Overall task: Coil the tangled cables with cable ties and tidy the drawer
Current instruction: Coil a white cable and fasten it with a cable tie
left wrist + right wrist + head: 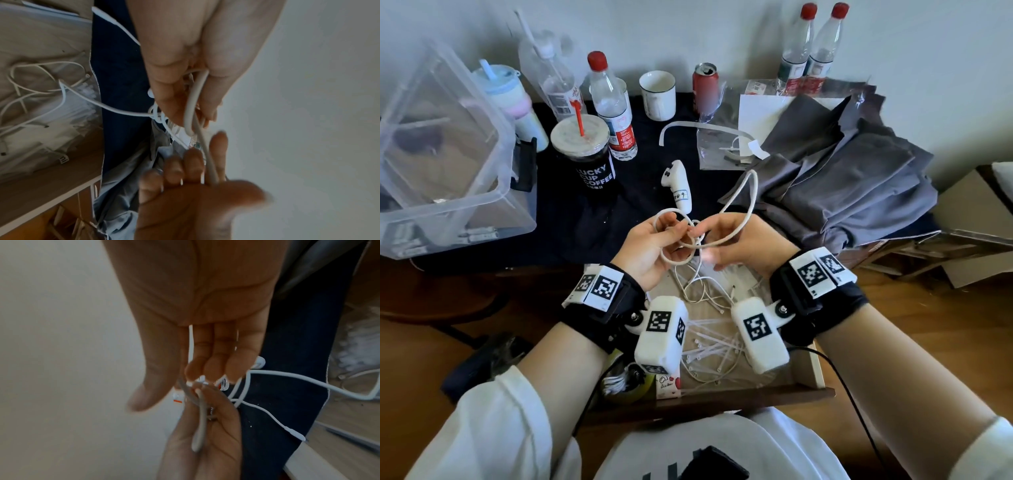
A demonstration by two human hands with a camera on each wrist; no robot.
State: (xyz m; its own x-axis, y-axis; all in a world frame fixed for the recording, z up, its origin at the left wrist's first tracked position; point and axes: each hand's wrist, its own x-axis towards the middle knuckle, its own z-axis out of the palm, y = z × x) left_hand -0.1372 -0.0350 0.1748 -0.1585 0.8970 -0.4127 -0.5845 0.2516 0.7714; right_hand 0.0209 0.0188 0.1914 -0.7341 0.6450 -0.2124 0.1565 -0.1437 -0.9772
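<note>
Above the drawer [815,368], both hands' grips pinch the white cable [736,230], fingers hiding its knot.

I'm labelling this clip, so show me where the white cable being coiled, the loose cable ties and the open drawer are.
white cable [753,192]: head view, top of its raised loop.
cable ties [709,346]: head view, middle of the loose pile.
drawer [722,399]: head view, its dark wooden front edge.
</note>
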